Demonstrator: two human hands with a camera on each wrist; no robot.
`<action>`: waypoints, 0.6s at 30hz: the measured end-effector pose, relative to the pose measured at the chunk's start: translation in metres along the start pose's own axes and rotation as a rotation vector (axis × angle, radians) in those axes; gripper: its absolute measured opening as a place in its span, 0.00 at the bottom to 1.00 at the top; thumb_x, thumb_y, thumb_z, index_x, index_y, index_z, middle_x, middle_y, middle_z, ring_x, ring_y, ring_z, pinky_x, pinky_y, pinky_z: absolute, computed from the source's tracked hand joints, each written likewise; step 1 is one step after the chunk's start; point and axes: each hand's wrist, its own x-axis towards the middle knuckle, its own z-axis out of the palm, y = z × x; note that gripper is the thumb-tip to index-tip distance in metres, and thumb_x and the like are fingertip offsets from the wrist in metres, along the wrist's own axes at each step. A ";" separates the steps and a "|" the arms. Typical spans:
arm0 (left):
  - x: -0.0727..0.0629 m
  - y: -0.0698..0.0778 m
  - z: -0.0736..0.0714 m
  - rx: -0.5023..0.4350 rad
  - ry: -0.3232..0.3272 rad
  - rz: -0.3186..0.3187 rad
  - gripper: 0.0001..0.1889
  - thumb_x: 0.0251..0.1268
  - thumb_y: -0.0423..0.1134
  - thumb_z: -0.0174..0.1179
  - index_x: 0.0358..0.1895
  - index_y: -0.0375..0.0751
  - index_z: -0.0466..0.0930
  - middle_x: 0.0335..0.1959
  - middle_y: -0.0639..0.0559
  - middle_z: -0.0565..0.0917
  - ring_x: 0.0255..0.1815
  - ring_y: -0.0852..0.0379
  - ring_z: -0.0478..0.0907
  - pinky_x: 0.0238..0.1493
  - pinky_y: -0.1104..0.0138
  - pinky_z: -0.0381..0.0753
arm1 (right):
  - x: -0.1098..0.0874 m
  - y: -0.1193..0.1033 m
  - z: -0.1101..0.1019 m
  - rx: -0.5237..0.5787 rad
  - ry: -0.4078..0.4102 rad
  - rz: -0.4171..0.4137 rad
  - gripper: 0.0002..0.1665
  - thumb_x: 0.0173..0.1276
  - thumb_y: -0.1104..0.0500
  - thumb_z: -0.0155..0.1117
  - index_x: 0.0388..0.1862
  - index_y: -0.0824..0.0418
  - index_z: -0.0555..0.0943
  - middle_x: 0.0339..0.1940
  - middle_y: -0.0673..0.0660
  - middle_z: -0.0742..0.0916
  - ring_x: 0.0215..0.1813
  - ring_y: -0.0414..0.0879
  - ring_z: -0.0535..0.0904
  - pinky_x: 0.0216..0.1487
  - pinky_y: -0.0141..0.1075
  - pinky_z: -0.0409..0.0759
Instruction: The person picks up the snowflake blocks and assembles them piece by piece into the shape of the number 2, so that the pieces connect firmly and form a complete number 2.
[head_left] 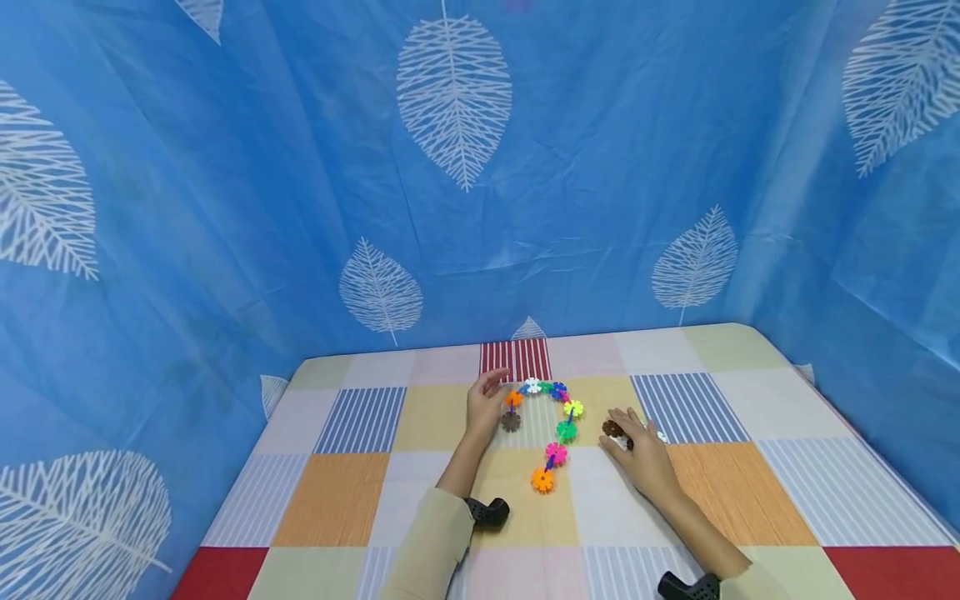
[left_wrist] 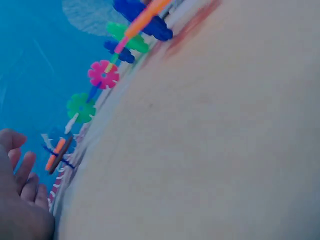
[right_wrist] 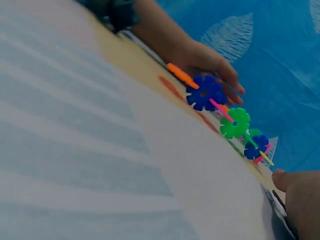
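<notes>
A curved chain of colourful notched plastic discs (head_left: 566, 431) stands on the patchwork cloth between the hands. Its near end is an orange disc (head_left: 542, 480); at its other end are another orange disc (head_left: 514, 398) and a brown disc (head_left: 511, 421). My left hand (head_left: 487, 406) is beside that far-left end, fingers loosely bent and holding nothing; the left wrist view shows the fingers apart from the discs. To the right of the chain, my right hand (head_left: 641, 454) has thumb and fingers around some brown discs (head_left: 612, 427), partly hidden. A white disc (head_left: 662, 436) peeks out behind its fingers.
The table is covered by a patchwork cloth (head_left: 720, 492) of plain and striped squares. Blue curtains with white leaf prints (head_left: 525, 275) rise behind the table and along both sides. A black wrist device (head_left: 489, 513) sits on the left wrist, another (head_left: 688, 587) on the right.
</notes>
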 end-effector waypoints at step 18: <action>-0.099 0.068 -0.021 -0.128 -0.073 -0.123 0.15 0.62 0.25 0.54 0.51 0.20 0.70 0.40 0.27 0.79 0.39 0.33 0.78 0.40 0.50 0.78 | 0.011 0.021 -0.003 -0.032 0.041 -0.027 0.17 0.54 0.61 0.70 0.41 0.71 0.82 0.50 0.73 0.77 0.60 0.72 0.63 0.55 0.65 0.62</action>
